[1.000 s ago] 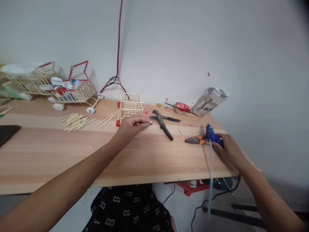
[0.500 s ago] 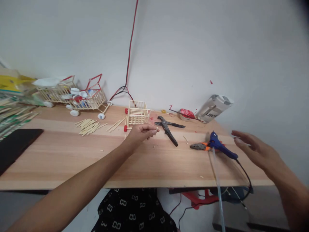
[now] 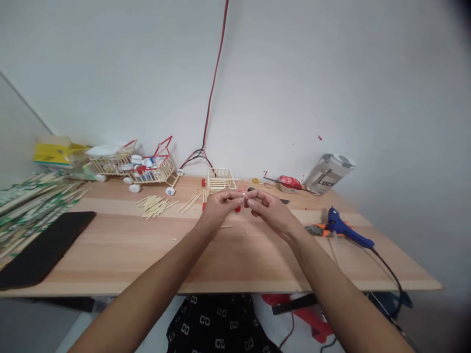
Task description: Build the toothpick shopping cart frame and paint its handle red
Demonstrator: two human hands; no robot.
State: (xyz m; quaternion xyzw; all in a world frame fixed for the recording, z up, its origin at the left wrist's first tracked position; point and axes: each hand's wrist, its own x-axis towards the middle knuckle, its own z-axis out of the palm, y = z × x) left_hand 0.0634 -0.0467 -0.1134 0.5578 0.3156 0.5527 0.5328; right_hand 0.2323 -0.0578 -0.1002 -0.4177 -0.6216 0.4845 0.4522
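My left hand [image 3: 222, 206] is closed in a pinch on a small pale piece [image 3: 243, 194], which looks like a short stub of wood. Its tip shows above the thumb. Closed fingers of my right hand [image 3: 271, 211] meet the left fingertips at that piece; what they grip is too small to make out. Behind the left hand stands a little cart of wooden sticks [image 3: 221, 185] with red wheels, partly covered by the fingers. The black-handled cutter behind my right hand is mostly hidden.
A blue glue gun [image 3: 348, 231] rests by orange-handled pliers [image 3: 314, 229] at the right. Cut sticks [image 3: 154, 206] lie left of the hands. Two carts with white wheels [image 3: 158, 171], wrapped chopsticks [image 3: 33, 201] and a black pad [image 3: 47, 250] occupy the left. A can [image 3: 329, 174] leans at the wall.
My right hand has come from beside the glue gun to the middle, where it meets my left hand. The left hand keeps its pinch. The view has shifted slightly.
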